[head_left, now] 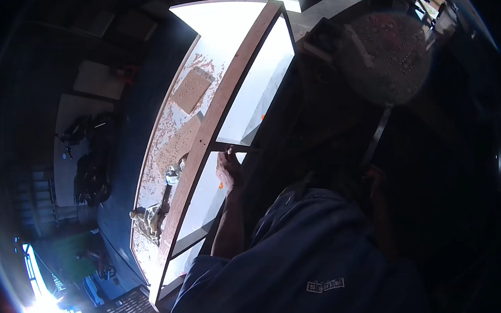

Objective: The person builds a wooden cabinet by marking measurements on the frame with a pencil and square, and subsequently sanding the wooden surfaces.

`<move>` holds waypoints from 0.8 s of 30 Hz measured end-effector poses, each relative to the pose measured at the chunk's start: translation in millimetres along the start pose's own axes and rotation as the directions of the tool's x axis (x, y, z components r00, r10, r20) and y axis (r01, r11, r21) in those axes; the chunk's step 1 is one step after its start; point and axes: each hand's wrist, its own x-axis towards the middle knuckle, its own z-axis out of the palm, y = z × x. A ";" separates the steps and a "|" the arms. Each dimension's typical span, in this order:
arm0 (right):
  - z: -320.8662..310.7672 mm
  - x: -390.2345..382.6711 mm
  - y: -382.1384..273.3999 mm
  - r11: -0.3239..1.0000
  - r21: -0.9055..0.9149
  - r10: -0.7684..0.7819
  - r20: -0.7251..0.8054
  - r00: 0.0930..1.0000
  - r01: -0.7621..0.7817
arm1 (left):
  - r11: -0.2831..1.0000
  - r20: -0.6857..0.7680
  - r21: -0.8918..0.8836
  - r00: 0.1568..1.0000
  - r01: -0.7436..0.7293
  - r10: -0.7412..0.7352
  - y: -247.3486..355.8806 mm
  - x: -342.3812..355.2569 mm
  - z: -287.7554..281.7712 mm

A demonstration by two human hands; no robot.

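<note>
My left hand (228,168) is closed at the dark divider (242,148) of a long white cabinet with a brown wooden edge strip (235,70), its fingers curled on it. My right hand (376,179) is low on the right in deep shadow, beside the lower end of a flat metal bar (379,129); I cannot tell whether it grips it. The bar reaches up toward a round, speckled disc (386,55). Along the cabinet's flaked white surface lie a square board (191,90), a small container (174,174) and a crumpled cloth (147,222).
At the left, a dark motorbike (92,169) stands on the far side of the cabinet. A glaring opening (44,300) is at the lower left, near a metal grille (131,307). Assorted items (428,0) sit at the upper right. The right side is deep in shadow.
</note>
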 end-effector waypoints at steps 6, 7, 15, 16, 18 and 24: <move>58.6 68.0 -57.0 0.984 -0.173 -0.005 0.153 0.988 0.032 | 0.948 -0.212 -0.023 0.928 -0.319 0.307 23.8 22.2 1.0; 51.7 72.4 -69.6 0.983 -0.185 0.025 0.150 0.988 0.003 | 0.953 -0.207 -0.027 0.935 -0.301 0.290 28.0 13.2 11.8; 75.5 150.7 -142.9 0.954 -0.300 0.097 0.309 0.946 0.000 | 0.993 -0.390 0.085 0.914 -0.082 0.109 30.8 -10.6 25.5; 58.9 173.6 -142.6 0.943 -0.333 0.094 0.332 0.939 0.023 | 0.997 -0.273 0.070 0.962 -0.015 0.033 42.3 -9.6 25.0; 46.4 202.3 -143.8 0.926 -0.373 0.101 0.376 0.921 0.050 | 0.991 -0.118 0.063 0.987 0.115 -0.107 51.0 -3.5 25.5; 38.9 226.5 -158.9 0.935 -0.342 0.080 0.456 0.886 0.091 | 0.984 -0.344 0.171 0.934 -0.043 0.100 27.3 6.6 24.1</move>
